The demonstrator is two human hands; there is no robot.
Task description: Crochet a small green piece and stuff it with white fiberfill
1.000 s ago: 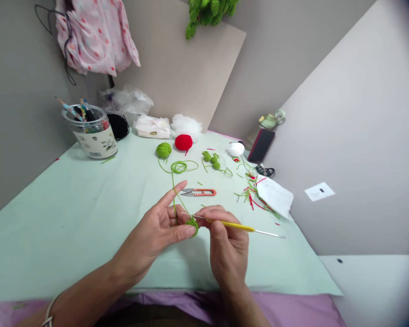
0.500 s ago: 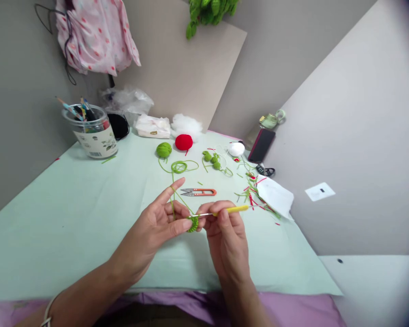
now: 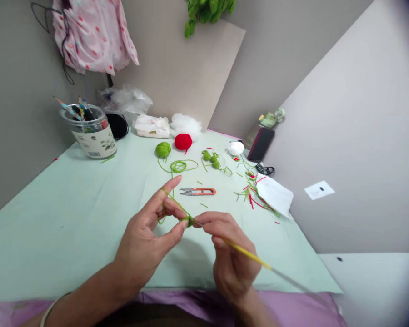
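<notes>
Between thumb and fingers, my left hand [image 3: 145,231] pinches a small green crochet piece [image 3: 188,221]. Green yarn [image 3: 175,202] runs from the piece up over its raised index finger. My right hand [image 3: 233,254] grips a crochet hook [image 3: 247,253] with a yellow handle, its metal tip at the piece's right edge. The hook's rear end slants down to the right and is blurred. Beyond the hands lie orange-handled thread snips [image 3: 198,191] and a loose coil of green yarn leading to a green yarn ball [image 3: 163,149].
Behind stand a red yarn ball [image 3: 183,141], white stuffing [image 3: 186,125] and a glass jar of pens [image 3: 93,141]. Small green crocheted pieces [image 3: 211,159] lie near a white ball [image 3: 236,148]. At right are yarn scraps [image 3: 250,197], white paper [image 3: 275,194] and a phone [image 3: 261,144].
My right hand has turned and lowered, swinging the hook from nearly level to a steep slant with its rear end down to the right. The green piece has tilted and shifted slightly left.
</notes>
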